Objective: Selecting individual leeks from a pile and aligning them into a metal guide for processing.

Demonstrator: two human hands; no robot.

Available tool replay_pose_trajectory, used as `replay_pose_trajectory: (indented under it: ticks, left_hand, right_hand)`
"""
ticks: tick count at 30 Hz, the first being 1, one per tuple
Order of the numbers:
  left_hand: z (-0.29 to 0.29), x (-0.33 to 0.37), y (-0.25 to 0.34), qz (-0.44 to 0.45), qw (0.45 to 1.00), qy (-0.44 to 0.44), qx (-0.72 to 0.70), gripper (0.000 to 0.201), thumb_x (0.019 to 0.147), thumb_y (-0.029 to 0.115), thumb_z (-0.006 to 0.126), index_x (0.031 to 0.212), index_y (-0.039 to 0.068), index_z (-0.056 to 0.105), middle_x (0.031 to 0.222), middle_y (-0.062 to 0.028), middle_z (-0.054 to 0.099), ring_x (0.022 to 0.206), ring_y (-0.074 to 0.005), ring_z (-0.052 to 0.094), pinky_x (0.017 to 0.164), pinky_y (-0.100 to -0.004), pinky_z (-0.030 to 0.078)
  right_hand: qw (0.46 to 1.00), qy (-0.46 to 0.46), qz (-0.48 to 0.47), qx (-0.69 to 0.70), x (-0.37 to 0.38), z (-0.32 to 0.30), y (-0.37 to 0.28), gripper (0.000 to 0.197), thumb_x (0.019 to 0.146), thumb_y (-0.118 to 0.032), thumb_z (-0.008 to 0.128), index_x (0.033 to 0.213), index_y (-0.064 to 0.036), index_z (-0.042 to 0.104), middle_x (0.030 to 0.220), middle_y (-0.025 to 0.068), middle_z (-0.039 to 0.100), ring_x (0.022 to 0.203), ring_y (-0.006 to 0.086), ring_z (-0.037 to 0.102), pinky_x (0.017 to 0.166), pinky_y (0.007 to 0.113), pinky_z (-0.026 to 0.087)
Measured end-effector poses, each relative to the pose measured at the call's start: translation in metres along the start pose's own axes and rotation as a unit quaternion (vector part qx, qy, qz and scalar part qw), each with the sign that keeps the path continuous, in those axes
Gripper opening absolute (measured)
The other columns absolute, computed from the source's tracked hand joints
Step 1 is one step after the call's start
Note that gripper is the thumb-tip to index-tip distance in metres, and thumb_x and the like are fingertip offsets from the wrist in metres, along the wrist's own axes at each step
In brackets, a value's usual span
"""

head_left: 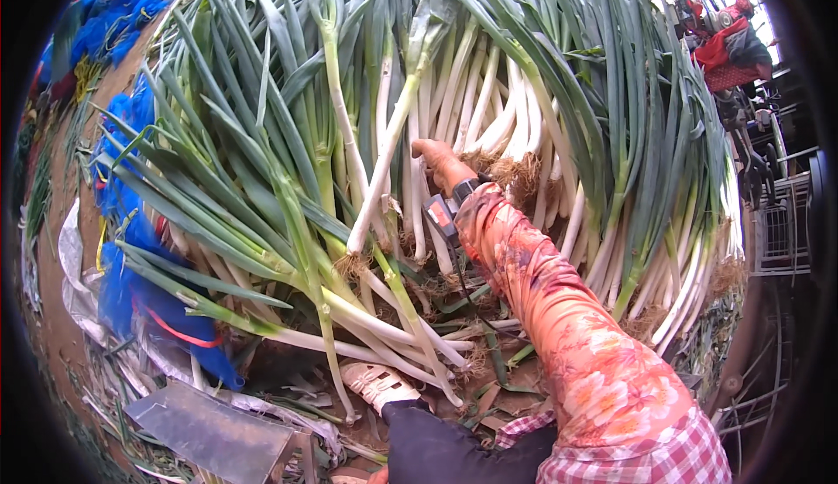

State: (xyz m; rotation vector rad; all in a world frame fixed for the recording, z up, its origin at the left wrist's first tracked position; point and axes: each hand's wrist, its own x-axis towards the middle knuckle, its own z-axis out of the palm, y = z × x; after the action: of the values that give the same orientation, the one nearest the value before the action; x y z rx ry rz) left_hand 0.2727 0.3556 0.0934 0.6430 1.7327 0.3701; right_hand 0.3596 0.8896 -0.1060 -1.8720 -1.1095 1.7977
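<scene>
A large heap of long green onions fills the view, with white stalks, brown roots and green leaves. My right hand reaches into the middle of the heap among the white stalks. Its fingers look curled beside an upright stalk, but what they hold, if anything, is hidden. Right of the hand hangs a clump of roots. Several loose green onions lean or lie to the left and below. At the lower edge only a sliver of what seems to be my left hand shows, its fingers out of sight.
Blue netting and whitish sheeting lie at the left. A metal plate stands low at the left front. My shoe rests among leaf scraps. Metal racks or carts and a red cloth are at the right.
</scene>
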Motion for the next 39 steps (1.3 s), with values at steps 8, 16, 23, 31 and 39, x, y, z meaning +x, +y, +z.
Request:
replay_pose_trajectory:
  ticks: [8, 16, 23, 31, 39]
  left_hand:
    - [0.006, 0.012, -0.004, 0.022, 0.999, -0.023, -0.005, 0.038, 0.085, -0.001, 0.038, 0.121, -0.001, 0.049, 0.113, -0.0226, 0.057, 0.108, -0.0344, 0.053, 0.093, -0.0369, 0.040]
    - [0.015, 0.015, -0.044, 0.063, 0.994, -0.043, 0.084, 0.037, 0.086, 0.001, 0.045, 0.123, 0.000, 0.048, 0.118, -0.0234, 0.054, 0.112, -0.0351, 0.051, 0.095, -0.0388, 0.039]
    - [-0.014, 0.018, 0.023, 0.011, 0.999, 0.020, 0.026, 0.029, 0.086, 0.012, 0.051, 0.113, 0.002, 0.056, 0.106, -0.0199, 0.060, 0.100, -0.0321, 0.058, 0.087, -0.0371, 0.044]
    - [-0.021, 0.019, 0.013, -0.009, 0.997, 0.025, 0.073, 0.032, 0.085, 0.017, 0.053, 0.112, 0.003, 0.057, 0.105, -0.0219, 0.060, 0.097, -0.0381, 0.057, 0.084, -0.0412, 0.044]
    - [-0.011, 0.014, -0.006, -0.007, 0.993, 0.040, 0.110, 0.032, 0.085, 0.017, 0.054, 0.114, 0.004, 0.057, 0.104, -0.0219, 0.060, 0.097, -0.0386, 0.056, 0.084, -0.0424, 0.044]
  right_hand:
    - [0.988, 0.002, -0.029, 0.154, 0.001, 0.005, -0.004, 0.031, 0.066, -0.036, 0.061, 0.084, -0.0115, 0.056, 0.080, 0.0046, 0.048, 0.072, 0.0175, 0.042, 0.067, 0.032, 0.034]
    - [0.946, -0.055, -0.037, 0.316, 0.008, 0.020, -0.015, 0.024, 0.087, -0.021, 0.049, 0.098, -0.0012, 0.048, 0.072, 0.0090, 0.052, 0.064, 0.0225, 0.054, 0.056, 0.033, 0.051]
    - [0.988, 0.058, -0.118, -0.078, 0.029, 0.016, -0.011, 0.023, 0.083, -0.016, 0.053, 0.099, 0.0008, 0.056, 0.077, 0.0122, 0.059, 0.069, 0.0227, 0.061, 0.056, 0.038, 0.051]
    - [0.849, 0.340, -0.067, -0.399, 0.018, -0.026, -0.026, 0.039, 0.084, -0.008, 0.049, 0.122, -0.0019, 0.039, 0.124, 0.0210, 0.044, 0.107, 0.0347, 0.055, 0.086, 0.042, 0.050]
    - [0.827, 0.322, -0.105, -0.449, 0.022, -0.041, -0.030, 0.041, 0.086, -0.010, 0.047, 0.124, -0.0001, 0.037, 0.119, 0.0218, 0.047, 0.109, 0.0350, 0.051, 0.093, 0.041, 0.043]
